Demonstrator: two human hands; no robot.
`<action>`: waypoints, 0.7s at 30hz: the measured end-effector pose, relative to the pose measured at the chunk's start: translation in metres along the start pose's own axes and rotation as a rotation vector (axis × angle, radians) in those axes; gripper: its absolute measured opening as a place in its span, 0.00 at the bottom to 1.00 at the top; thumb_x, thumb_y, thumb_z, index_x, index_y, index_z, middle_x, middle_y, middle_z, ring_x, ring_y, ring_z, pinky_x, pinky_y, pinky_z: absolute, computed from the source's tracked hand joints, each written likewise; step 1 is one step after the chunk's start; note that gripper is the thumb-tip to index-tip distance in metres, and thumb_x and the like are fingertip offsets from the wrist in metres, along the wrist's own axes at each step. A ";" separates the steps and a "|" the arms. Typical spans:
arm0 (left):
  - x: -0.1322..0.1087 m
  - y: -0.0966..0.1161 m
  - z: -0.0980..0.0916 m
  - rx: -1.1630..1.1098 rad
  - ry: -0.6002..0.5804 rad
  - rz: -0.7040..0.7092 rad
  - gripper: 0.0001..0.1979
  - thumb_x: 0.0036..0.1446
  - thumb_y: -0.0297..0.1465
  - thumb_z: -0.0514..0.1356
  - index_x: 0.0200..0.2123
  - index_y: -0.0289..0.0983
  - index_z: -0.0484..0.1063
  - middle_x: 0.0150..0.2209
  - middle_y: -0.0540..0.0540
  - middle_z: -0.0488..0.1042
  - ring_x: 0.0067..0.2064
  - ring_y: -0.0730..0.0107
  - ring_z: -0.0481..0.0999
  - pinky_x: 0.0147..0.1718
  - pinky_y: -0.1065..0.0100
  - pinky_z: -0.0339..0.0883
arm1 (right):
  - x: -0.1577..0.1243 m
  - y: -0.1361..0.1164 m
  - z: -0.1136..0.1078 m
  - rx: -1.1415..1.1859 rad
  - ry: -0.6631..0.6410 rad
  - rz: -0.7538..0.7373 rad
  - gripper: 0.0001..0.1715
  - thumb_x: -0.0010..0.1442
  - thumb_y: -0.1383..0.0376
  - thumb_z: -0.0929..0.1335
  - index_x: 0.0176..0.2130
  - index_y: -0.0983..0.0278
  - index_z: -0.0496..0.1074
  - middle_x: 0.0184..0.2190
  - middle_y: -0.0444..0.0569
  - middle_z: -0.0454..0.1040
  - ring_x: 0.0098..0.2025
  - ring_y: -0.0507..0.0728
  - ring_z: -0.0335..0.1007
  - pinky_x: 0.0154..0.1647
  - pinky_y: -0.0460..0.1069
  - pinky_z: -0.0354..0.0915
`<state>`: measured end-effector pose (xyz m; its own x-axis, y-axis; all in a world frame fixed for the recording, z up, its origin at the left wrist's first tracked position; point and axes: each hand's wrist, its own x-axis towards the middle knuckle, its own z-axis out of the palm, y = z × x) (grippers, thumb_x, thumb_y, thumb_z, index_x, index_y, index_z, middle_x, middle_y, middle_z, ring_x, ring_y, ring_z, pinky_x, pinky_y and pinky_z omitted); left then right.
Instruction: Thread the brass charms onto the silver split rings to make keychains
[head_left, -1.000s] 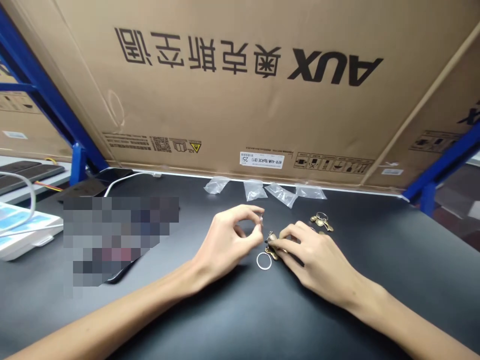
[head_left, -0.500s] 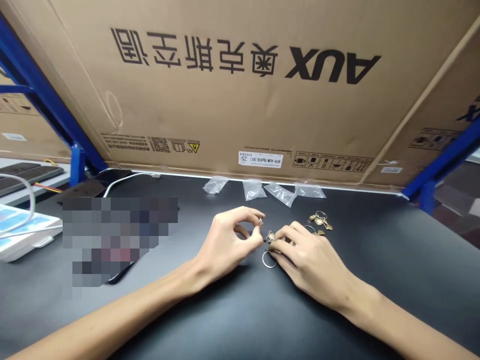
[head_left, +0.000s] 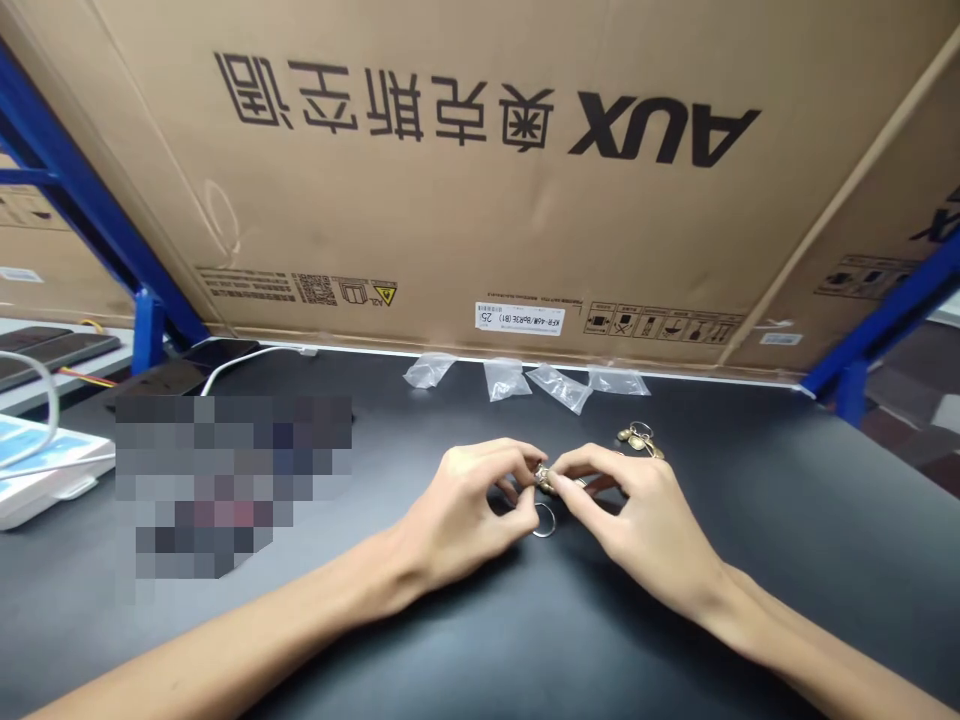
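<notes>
My left hand (head_left: 480, 505) is closed in a pinch, thumb and forefinger around a small silvery metal piece (head_left: 541, 474) whose exact kind I cannot make out. Facing it, my right hand (head_left: 645, 515) pinches a small brass-coloured charm (head_left: 553, 482), and the fingertips of both hands almost meet there. Just below the fingertips a silver key ring (head_left: 545, 521) rests on the black tabletop, partly covered by the left thumb. Beyond the right hand lies a key ring with several brass-coloured charms (head_left: 637, 440). The right fingers hide whatever else is beneath them.
Several small clear plastic bags (head_left: 506, 380) lie along the table's back edge, against a large cardboard box (head_left: 480, 220). A blurred-out area covers the left of the table (head_left: 375, 640). Near it are a white cable (head_left: 232, 365) and a white-and-blue box (head_left: 52, 460).
My left hand has moved slightly right and down, bringing its metal piece to the charm. My right hand has lifted from its flatter pose over the pieces into a pinch on the charm.
</notes>
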<state>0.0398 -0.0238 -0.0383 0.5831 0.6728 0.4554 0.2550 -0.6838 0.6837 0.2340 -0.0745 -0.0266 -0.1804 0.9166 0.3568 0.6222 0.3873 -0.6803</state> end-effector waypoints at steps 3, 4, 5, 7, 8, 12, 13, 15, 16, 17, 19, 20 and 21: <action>-0.001 0.001 0.000 -0.010 -0.009 -0.009 0.05 0.51 0.21 0.60 0.28 0.36 0.70 0.41 0.46 0.79 0.34 0.73 0.76 0.35 0.70 0.72 | -0.002 0.001 0.002 -0.028 0.000 -0.074 0.07 0.65 0.64 0.66 0.38 0.60 0.76 0.34 0.43 0.80 0.33 0.54 0.77 0.38 0.47 0.72; -0.001 0.002 -0.001 -0.026 -0.006 -0.026 0.04 0.51 0.22 0.60 0.28 0.36 0.71 0.41 0.46 0.79 0.33 0.73 0.76 0.35 0.70 0.72 | -0.002 0.002 0.002 -0.053 0.009 -0.119 0.07 0.65 0.65 0.66 0.39 0.60 0.75 0.34 0.43 0.80 0.33 0.53 0.77 0.38 0.47 0.71; 0.000 0.003 -0.001 -0.038 -0.004 -0.044 0.04 0.51 0.22 0.60 0.28 0.36 0.71 0.41 0.45 0.79 0.34 0.72 0.77 0.35 0.69 0.73 | -0.003 0.003 0.003 -0.087 0.020 -0.176 0.07 0.65 0.66 0.66 0.40 0.61 0.75 0.35 0.44 0.80 0.34 0.53 0.77 0.39 0.47 0.71; 0.001 0.007 -0.002 -0.076 0.005 -0.109 0.03 0.52 0.23 0.60 0.27 0.35 0.72 0.41 0.45 0.80 0.35 0.70 0.79 0.37 0.69 0.74 | -0.004 0.007 0.003 -0.177 0.028 -0.310 0.08 0.66 0.68 0.65 0.43 0.62 0.74 0.38 0.47 0.80 0.37 0.54 0.77 0.40 0.47 0.70; 0.001 0.009 -0.003 -0.109 0.012 -0.155 0.03 0.53 0.24 0.60 0.27 0.35 0.72 0.41 0.44 0.80 0.37 0.69 0.79 0.38 0.69 0.74 | -0.004 0.008 0.004 -0.227 0.021 -0.377 0.09 0.67 0.69 0.64 0.44 0.63 0.74 0.40 0.49 0.80 0.39 0.54 0.77 0.40 0.48 0.70; 0.005 0.012 -0.006 -0.319 0.076 -0.342 0.05 0.57 0.29 0.60 0.29 0.35 0.73 0.44 0.43 0.80 0.47 0.64 0.79 0.48 0.66 0.72 | -0.004 0.013 0.004 -0.404 0.006 -0.528 0.16 0.68 0.73 0.61 0.50 0.65 0.73 0.42 0.52 0.79 0.40 0.55 0.76 0.37 0.48 0.71; 0.006 0.011 -0.007 -0.358 0.095 -0.363 0.06 0.58 0.30 0.61 0.30 0.35 0.73 0.44 0.43 0.80 0.48 0.64 0.79 0.49 0.66 0.72 | -0.004 0.014 0.004 -0.421 0.010 -0.531 0.17 0.68 0.73 0.60 0.51 0.65 0.72 0.43 0.52 0.79 0.40 0.55 0.76 0.37 0.48 0.71; 0.009 0.007 -0.010 -0.396 0.134 -0.390 0.07 0.57 0.32 0.62 0.30 0.35 0.73 0.43 0.43 0.80 0.48 0.63 0.79 0.49 0.66 0.71 | -0.004 0.015 0.003 -0.421 0.025 -0.477 0.18 0.68 0.72 0.61 0.54 0.64 0.71 0.44 0.52 0.79 0.41 0.55 0.75 0.40 0.48 0.71; 0.010 0.005 -0.012 -0.398 0.157 -0.397 0.07 0.57 0.33 0.63 0.30 0.34 0.73 0.42 0.43 0.80 0.48 0.63 0.79 0.48 0.66 0.72 | -0.004 0.016 0.002 -0.410 0.035 -0.428 0.17 0.68 0.70 0.62 0.53 0.63 0.72 0.44 0.51 0.79 0.41 0.55 0.75 0.42 0.49 0.70; 0.012 0.003 -0.014 -0.391 0.181 -0.401 0.08 0.56 0.33 0.63 0.31 0.34 0.73 0.42 0.43 0.80 0.47 0.62 0.79 0.48 0.66 0.72 | -0.004 0.016 0.001 -0.403 0.040 -0.379 0.15 0.68 0.68 0.63 0.51 0.62 0.73 0.43 0.50 0.79 0.41 0.55 0.74 0.43 0.49 0.70; 0.014 -0.001 -0.016 -0.372 0.219 -0.401 0.09 0.55 0.34 0.64 0.31 0.34 0.74 0.42 0.43 0.80 0.45 0.62 0.79 0.46 0.65 0.72 | -0.004 0.016 0.001 -0.421 0.015 -0.315 0.11 0.68 0.64 0.65 0.46 0.61 0.75 0.40 0.49 0.78 0.40 0.55 0.73 0.42 0.49 0.68; 0.015 -0.002 -0.017 -0.368 0.229 -0.401 0.09 0.55 0.35 0.64 0.31 0.34 0.74 0.42 0.43 0.80 0.45 0.61 0.79 0.46 0.65 0.72 | -0.004 0.016 0.001 -0.447 -0.020 -0.302 0.10 0.67 0.63 0.65 0.44 0.60 0.75 0.39 0.49 0.78 0.40 0.56 0.72 0.40 0.49 0.67; 0.015 -0.002 -0.017 -0.369 0.232 -0.402 0.09 0.55 0.35 0.64 0.31 0.34 0.74 0.41 0.42 0.80 0.45 0.61 0.79 0.46 0.65 0.72 | -0.004 0.016 0.002 -0.482 -0.063 -0.298 0.10 0.67 0.62 0.65 0.42 0.60 0.76 0.39 0.49 0.77 0.39 0.56 0.71 0.37 0.49 0.66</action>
<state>0.0349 -0.0075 -0.0233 0.3020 0.9312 0.2040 0.1116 -0.2471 0.9626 0.2436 -0.0723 -0.0401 -0.4374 0.7843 0.4400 0.8121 0.5546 -0.1813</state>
